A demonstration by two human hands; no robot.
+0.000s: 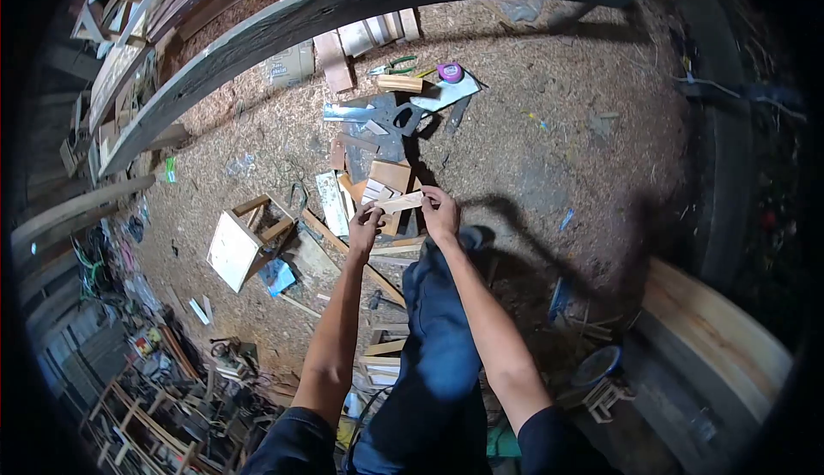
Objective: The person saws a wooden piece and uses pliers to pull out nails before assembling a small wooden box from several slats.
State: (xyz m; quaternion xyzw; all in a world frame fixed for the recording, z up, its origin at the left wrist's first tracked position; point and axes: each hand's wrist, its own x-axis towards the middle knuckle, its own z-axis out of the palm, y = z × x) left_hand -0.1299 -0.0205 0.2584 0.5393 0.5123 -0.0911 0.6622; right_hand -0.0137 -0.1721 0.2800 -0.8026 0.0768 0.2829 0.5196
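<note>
Between my two hands is a short, pale wooden strip [401,203], held level above a small stack of wood. My left hand [365,224] pinches its left end, and my right hand [440,215] grips the right end. Just beneath it lie a brown wooden block [390,173] and several thin light slats [375,191]. Beyond them a handsaw [360,113] with a dark handle rests on a dark board. Farther out are a pink tape measure [449,72], green-handled pliers [394,66] and a light wood piece [399,84].
A small wooden stool-like frame with a white top [237,250] stands to the left on sawdust-covered ground. A long heavy beam [343,7] crosses the far side. Scrap wood is piled at lower left, and a thick plank [712,329] lies at right. A long strip [354,256] lies near my knee.
</note>
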